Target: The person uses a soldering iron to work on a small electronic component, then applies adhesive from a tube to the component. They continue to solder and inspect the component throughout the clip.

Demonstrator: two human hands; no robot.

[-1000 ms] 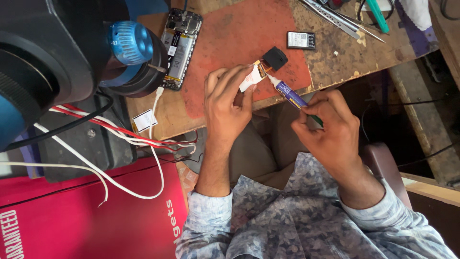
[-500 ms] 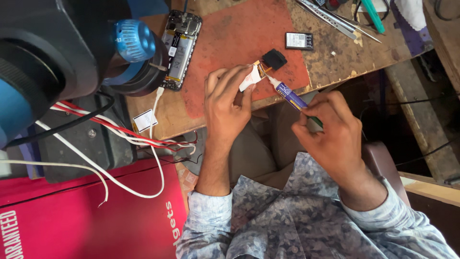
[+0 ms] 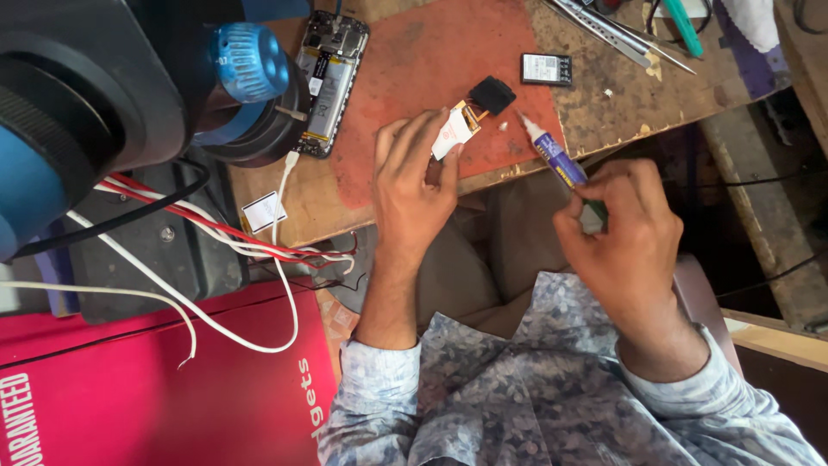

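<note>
Beside the one red mat [image 3: 431, 69] on the worktop [image 3: 604, 121]: one opened phone [image 3: 330, 78], one glue tube [image 3: 555, 154], one small battery [image 3: 546, 69], two hands.

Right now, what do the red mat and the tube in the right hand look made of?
Red mat: probably rubber or silicone, matte, scuffed and stained with a worn edge. Glue tube in the right hand: likely glossy plastic, blue body with a white tapered nozzle.

Glue tube [image 3: 555, 155] in right hand [image 3: 625, 237] (nozzle forward)
</note>
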